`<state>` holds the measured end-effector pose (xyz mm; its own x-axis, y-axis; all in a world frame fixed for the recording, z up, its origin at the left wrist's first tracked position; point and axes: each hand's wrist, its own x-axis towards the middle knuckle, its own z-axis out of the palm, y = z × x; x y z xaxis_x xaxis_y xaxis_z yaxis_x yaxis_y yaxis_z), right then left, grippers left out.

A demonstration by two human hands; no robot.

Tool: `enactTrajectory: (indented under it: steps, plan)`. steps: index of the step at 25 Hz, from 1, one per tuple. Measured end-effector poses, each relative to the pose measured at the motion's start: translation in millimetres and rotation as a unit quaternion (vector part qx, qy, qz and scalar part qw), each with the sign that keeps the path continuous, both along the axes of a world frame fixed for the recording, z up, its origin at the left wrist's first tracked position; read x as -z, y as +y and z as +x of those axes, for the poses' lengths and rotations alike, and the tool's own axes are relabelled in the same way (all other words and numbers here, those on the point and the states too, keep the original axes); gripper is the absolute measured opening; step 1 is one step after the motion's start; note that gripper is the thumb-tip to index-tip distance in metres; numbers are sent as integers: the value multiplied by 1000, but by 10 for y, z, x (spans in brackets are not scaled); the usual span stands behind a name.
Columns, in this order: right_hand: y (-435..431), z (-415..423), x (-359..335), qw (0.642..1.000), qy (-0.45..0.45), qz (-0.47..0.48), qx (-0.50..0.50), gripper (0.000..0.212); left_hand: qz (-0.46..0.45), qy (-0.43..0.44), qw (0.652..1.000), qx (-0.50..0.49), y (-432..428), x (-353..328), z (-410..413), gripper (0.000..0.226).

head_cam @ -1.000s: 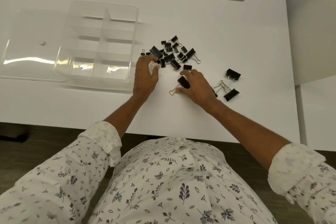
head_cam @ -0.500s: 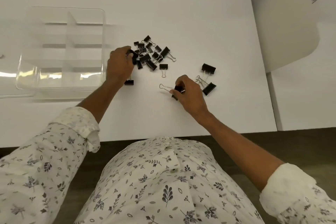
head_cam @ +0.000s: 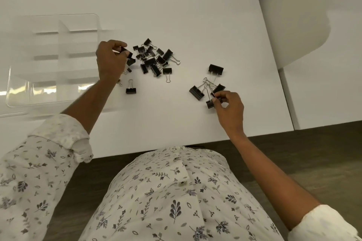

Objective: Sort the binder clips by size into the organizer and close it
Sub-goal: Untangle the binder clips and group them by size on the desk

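Many clips (head_cam: 154, 60) mid table (head_cam: 172, 121), organizer (head_cam: 64, 49) left.

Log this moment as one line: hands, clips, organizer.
left hand: pinches clip at pile edge | right hand: pinches large clip | organizer: open, no clips visible

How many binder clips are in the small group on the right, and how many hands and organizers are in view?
Binder clips in the right group: 4
Hands: 2, the left hand and the right hand
Clear organizer: 1
Total: 7
The central pile is too tangled to count.
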<state>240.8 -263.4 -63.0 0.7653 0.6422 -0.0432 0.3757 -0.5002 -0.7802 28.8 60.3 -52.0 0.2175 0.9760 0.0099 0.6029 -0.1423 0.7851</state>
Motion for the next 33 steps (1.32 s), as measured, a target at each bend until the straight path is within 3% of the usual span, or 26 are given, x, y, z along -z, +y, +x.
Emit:
enactTrajectory:
  steps: [4, 8, 11, 17, 21, 26, 28, 31, 33]
  plan:
    - [80, -17, 25, 1000, 0, 21, 4, 18, 11, -138, 990, -14, -170, -234, 290, 21]
    - [116, 207, -99, 998, 25, 53, 34, 25, -175, -258, 950, 16, -535, -253, 850, 14]
    - [124, 459, -205, 997, 8, 68, 36, 24, -248, -271, 930, -7, -786, -85, 1133, 13]
    - [137, 762, -158, 998, 35, 42, 14, 25, -207, -218, 951, -70, -643, 131, 886, 34]
    - [235, 649, -162, 997, 45, 36, -54, 24, -172, -235, 956, -43, -541, 97, 684, 22]
    - [481, 568, -192, 992, 44, 45, -111, 21, -95, -281, 950, -94, -529, -14, 608, 19]
    - [513, 645, -194, 992, 31, 44, -114, 19, -67, -298, 938, -162, -495, -105, 623, 16]
    - [493, 871, -198, 994, 18, 34, -105, 18, -48, -376, 880, -285, -341, -235, 641, 12]
    - [462, 1019, -195, 995, 4, 20, -102, 19, -88, -409, 864, -279, -346, -297, 697, 11]
